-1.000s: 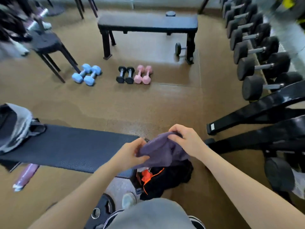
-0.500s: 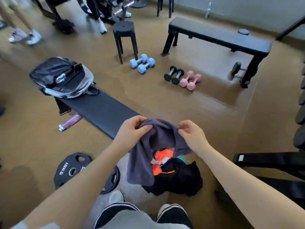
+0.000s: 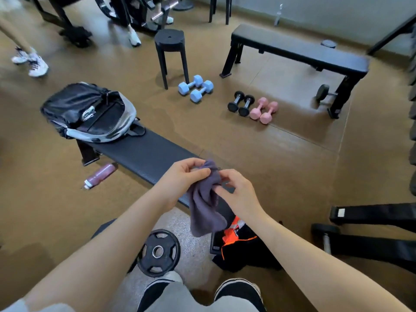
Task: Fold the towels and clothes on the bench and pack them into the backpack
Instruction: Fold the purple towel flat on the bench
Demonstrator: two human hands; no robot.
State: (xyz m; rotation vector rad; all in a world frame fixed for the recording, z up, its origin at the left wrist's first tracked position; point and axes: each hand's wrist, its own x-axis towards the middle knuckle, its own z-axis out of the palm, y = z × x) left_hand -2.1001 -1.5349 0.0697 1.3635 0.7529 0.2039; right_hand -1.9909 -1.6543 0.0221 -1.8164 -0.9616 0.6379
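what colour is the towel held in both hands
Dusky purple-grey towel, plain with no pattern; the head view shows it best.

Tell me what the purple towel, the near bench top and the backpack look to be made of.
Purple towel: soft, matte cloth, likely terry or microfibre; it bunches and hangs limp from both hands.
Bench top: black padding under vinyl or rubber, it seems; fine ribbed lines, dull sheen.
Backpack: synthetic fabric, probably nylon; black panels wrinkle and shine slightly, with grey trim.

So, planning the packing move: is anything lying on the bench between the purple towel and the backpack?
Nothing visible: the bench top is bare between the purple towel and the backpack at its far end.
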